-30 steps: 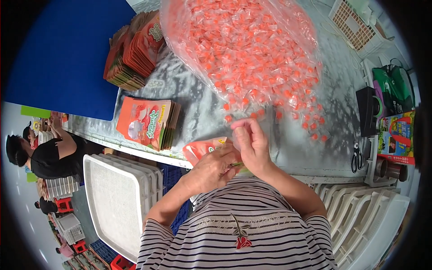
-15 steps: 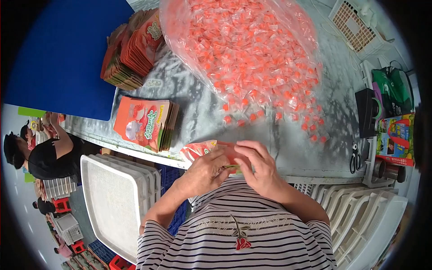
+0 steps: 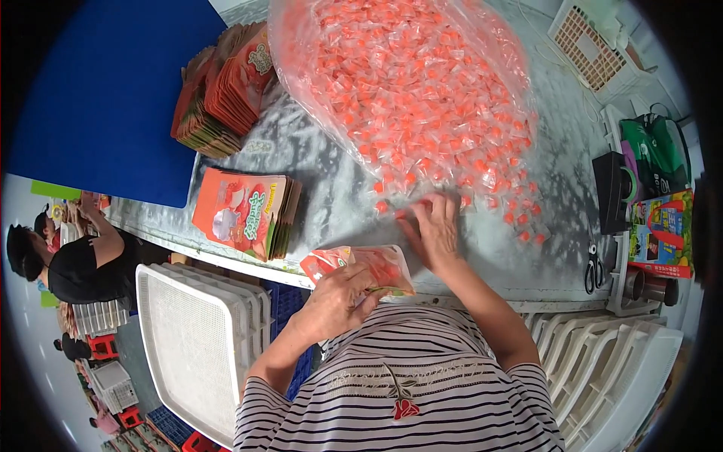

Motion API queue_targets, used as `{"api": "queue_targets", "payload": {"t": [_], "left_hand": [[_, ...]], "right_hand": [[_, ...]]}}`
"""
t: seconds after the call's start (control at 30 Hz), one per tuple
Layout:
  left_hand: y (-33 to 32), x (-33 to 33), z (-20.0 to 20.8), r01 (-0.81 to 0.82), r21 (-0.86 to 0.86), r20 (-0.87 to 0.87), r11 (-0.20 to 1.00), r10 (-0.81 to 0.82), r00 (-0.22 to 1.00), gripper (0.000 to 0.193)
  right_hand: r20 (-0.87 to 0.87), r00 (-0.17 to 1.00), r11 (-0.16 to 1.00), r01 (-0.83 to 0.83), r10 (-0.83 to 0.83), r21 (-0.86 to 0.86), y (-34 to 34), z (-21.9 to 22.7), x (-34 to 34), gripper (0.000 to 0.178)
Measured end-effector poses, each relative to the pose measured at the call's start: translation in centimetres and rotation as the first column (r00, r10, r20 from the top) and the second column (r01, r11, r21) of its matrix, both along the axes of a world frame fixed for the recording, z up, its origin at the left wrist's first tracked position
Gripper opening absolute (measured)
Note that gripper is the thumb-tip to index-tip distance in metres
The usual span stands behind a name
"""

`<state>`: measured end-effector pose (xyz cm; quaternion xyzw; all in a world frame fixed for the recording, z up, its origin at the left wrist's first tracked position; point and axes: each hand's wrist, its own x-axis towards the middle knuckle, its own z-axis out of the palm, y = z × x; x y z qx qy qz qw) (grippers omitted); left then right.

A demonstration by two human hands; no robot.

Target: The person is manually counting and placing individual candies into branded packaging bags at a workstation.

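Surface: a mottled grey-and-white table (image 3: 324,188), carrying a large heap of orange-red sweets in clear wrappers (image 3: 429,90), loosely bounded by clear plastic film; this heap is the reference for all places. Far left of it, a flat blue panel (image 3: 98,98); just left, tall stacks of red pouches (image 3: 218,98); lower left, a smaller pouch stack (image 3: 241,215). Lower right of the heap, black-handled scissors (image 3: 594,271); upper right, a cream plastic basket (image 3: 591,45). In the room beyond the table, well left of the heap, a person in black (image 3: 83,260). Left hand (image 3: 339,297): fingers closed on a glossy red printed pouch. Right hand (image 3: 437,230): fingers bent, slightly parted, at the loose sweets along the heap's near edge; cannot tell whether one is pinched. The held pouch (image 3: 385,265) lies below the heap, over the table's near edge, tilted, green along its lower side; contents not discernible.
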<state>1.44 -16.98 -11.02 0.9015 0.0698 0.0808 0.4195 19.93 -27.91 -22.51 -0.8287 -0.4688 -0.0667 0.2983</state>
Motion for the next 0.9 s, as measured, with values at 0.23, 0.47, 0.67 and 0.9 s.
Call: {"api": "queue_targets", "payload": {"t": [0.23,0.47,0.67,0.9], "left_hand": [[0.2,-0.6,0.0,-0.022,-0.109,-0.158,0.994,0.004,0.987,0.017],[-0.2,-0.2,0.1,0.014,-0.027,-0.104,1.0,-0.016,0.994,0.018],[-0.3,-0.6,-0.7,-0.065,-0.132,-0.112,0.989,0.05,0.992,0.021],[-0.2,-0.1,-0.7,-0.033,-0.083,-0.086,0.996,0.025,0.996,0.022]], "right_hand": [[-0.049,0.988,0.984,-0.15,0.146,-0.092,-1.3,0.9,-1.7,0.04],[-0.088,0.924,0.928,-0.372,0.372,0.013,2.8,-0.7,-1.5,0.05],[-0.117,0.955,0.963,-0.269,0.271,0.035,-3.2,0.2,-0.7,0.03],[-0.059,0.993,0.994,0.106,-0.105,0.023,-5.4,0.9,3.9,0.024]]}}
